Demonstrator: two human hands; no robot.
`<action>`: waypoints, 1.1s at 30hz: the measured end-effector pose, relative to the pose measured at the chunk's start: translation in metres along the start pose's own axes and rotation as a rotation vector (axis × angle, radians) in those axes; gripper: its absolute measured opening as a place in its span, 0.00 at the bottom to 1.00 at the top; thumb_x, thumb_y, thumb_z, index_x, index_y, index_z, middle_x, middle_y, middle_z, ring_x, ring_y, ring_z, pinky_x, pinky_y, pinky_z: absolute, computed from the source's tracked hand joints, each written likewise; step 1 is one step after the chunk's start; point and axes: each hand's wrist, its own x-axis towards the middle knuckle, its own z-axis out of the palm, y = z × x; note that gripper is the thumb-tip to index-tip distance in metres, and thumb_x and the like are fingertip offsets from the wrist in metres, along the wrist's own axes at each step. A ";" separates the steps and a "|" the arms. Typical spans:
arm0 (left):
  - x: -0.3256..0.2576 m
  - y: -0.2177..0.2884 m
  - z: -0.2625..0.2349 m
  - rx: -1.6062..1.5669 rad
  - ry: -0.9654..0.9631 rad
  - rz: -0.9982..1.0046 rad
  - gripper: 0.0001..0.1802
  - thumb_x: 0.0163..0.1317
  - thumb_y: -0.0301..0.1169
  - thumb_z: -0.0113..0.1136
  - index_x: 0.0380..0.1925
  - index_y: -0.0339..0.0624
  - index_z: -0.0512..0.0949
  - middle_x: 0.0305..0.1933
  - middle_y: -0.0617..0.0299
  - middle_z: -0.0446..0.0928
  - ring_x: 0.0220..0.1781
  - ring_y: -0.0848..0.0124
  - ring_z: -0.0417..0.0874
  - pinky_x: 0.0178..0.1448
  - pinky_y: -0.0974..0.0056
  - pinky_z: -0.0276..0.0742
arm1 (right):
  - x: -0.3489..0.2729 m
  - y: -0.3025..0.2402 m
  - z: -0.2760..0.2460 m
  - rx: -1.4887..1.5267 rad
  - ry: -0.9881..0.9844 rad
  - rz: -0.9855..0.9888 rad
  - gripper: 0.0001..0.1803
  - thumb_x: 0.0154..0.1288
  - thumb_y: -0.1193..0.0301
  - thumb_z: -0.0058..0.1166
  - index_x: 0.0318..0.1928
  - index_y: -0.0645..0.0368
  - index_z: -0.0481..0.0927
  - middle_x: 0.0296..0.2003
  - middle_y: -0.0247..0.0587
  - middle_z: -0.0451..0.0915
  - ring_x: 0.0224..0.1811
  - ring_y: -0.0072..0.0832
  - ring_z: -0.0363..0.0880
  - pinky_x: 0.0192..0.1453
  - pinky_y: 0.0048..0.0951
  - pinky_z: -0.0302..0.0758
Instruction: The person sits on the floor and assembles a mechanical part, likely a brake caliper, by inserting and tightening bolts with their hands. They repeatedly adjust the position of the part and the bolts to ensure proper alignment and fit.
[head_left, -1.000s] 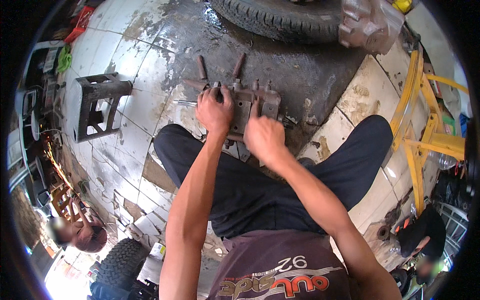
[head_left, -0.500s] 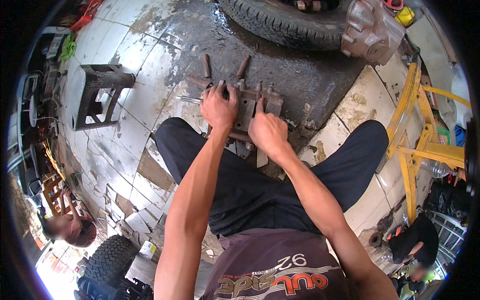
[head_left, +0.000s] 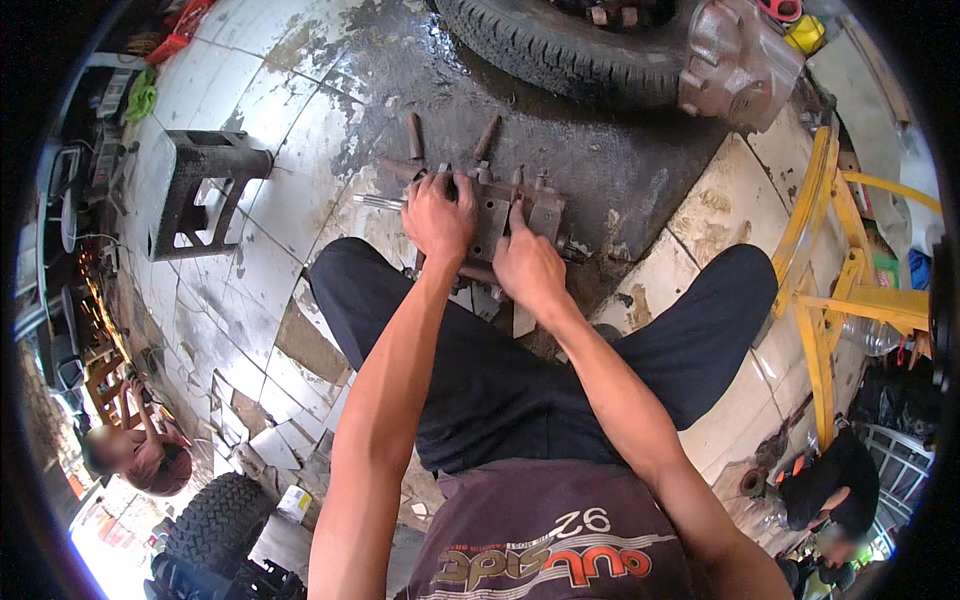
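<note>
A greasy metal valve block (head_left: pixel 505 215) with several short rods sticking out of its far side lies on the oily floor between my knees. My left hand (head_left: pixel 438 218) grips its left end, fingers curled over the top edge. Beside it, my right hand (head_left: pixel 530 268) rests on the block's near face with a finger pointing up at a fitting. A thin steel shaft (head_left: pixel 380 203) pokes out to the left of the block. What lies under my palms is hidden.
A large tyre (head_left: pixel 560 45) and a rusty cast housing (head_left: pixel 735 60) lie ahead. A dark metal stool (head_left: pixel 200 185) stands left, a yellow steel frame (head_left: pixel 830 270) right. Other people crouch at lower left (head_left: pixel 130 455) and lower right (head_left: pixel 835 500). A knobby tyre (head_left: pixel 215 520) sits near.
My view has drifted, so the block and hands sit slightly lower and more central. Both hands stay on the block with only small finger shifts.
</note>
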 end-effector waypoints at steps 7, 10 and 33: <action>-0.003 -0.006 0.006 0.002 0.108 0.004 0.17 0.65 0.44 0.60 0.37 0.42 0.88 0.48 0.54 0.85 0.56 0.55 0.82 0.58 0.50 0.74 | -0.020 0.002 0.012 0.540 -0.065 0.103 0.36 0.68 0.73 0.40 0.76 0.66 0.54 0.33 0.71 0.83 0.38 0.59 0.85 0.46 0.57 0.77; -0.004 -0.002 0.007 -0.020 0.071 0.008 0.17 0.64 0.44 0.60 0.37 0.42 0.88 0.48 0.55 0.85 0.55 0.55 0.82 0.58 0.50 0.74 | -0.014 0.019 0.029 0.607 -0.002 0.104 0.35 0.69 0.73 0.40 0.76 0.63 0.55 0.31 0.62 0.84 0.31 0.50 0.85 0.42 0.49 0.79; -0.003 -0.002 0.001 -0.023 0.048 0.025 0.17 0.64 0.43 0.59 0.40 0.42 0.88 0.48 0.53 0.85 0.56 0.54 0.82 0.59 0.51 0.73 | -0.010 0.031 0.048 0.479 0.070 -0.023 0.35 0.72 0.73 0.37 0.78 0.54 0.53 0.23 0.48 0.80 0.22 0.36 0.79 0.33 0.39 0.78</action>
